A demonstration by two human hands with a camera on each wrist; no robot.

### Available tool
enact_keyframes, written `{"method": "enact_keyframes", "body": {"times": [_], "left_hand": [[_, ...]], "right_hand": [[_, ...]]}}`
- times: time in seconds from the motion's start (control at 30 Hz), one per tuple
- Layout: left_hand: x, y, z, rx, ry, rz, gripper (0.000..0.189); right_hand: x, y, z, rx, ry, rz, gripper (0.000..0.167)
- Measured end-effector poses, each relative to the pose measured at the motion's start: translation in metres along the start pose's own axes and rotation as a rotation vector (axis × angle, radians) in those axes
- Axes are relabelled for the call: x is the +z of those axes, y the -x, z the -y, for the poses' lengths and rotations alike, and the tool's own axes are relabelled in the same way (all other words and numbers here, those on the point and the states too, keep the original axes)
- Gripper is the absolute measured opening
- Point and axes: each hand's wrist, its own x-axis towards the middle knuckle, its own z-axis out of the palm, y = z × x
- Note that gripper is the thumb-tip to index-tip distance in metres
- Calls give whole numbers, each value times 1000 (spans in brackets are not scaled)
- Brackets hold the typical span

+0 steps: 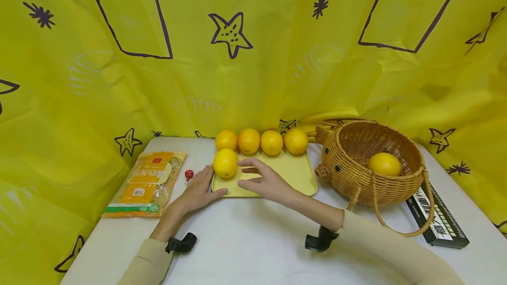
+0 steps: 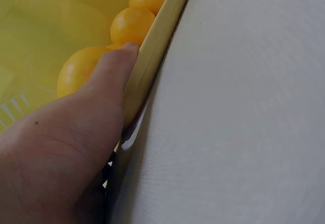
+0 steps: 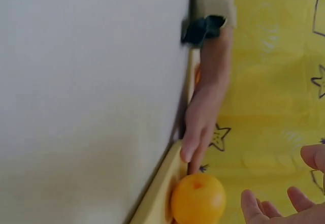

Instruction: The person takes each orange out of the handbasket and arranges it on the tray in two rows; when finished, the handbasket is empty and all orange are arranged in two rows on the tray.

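Observation:
A yellow tray point(image 1: 295, 175) lies on the white table with several oranges point(image 1: 249, 141) in a row along its back edge. One more orange point(image 1: 225, 163) sits in front of them at the tray's left side. My left hand point(image 1: 198, 191) rests at the tray's front left corner, fingers straight along its side, the thumb point(image 2: 114, 69) at the front rim. Just right of the front orange, my right hand point(image 1: 267, 181) hovers over the tray with fingers spread and loosely bent. Nothing is in its grasp; a gap to the orange point(image 3: 198, 199) shows in the right wrist view.
Right of the tray stands a wicker animal-faced basket point(image 1: 348, 179) with an orange point(image 1: 385, 164) inside. Partly under it lies a black box point(image 1: 445, 223). To the left are a packaged food bag point(image 1: 148, 183) and a red lollipop point(image 1: 189, 174). A yellow curtain point(image 1: 261, 78) hangs behind.

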Motion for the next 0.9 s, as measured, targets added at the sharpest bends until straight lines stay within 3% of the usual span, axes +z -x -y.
{"method": "enact_keyframes", "body": {"times": [0.17, 0.37, 0.6, 0.8, 0.9], "left_hand": [[0, -1, -1, 13, 3, 4, 101], [0, 0, 2, 5, -9, -1, 102], [1, 0, 3, 16, -7, -9, 102], [2, 1, 3, 6, -3, 13, 103], [1, 0, 3, 13, -3, -5, 102]], "right_hand": [[-30, 55, 5, -10, -37, 1, 46], [-68, 99, 3, -69, 58, -117, 41], [-91, 117, -2, -91, 98, -226, 36], [-120, 122, 7, -150, -11, -318, 33], [-146, 120, 20, -204, -142, -368, 30]]}}
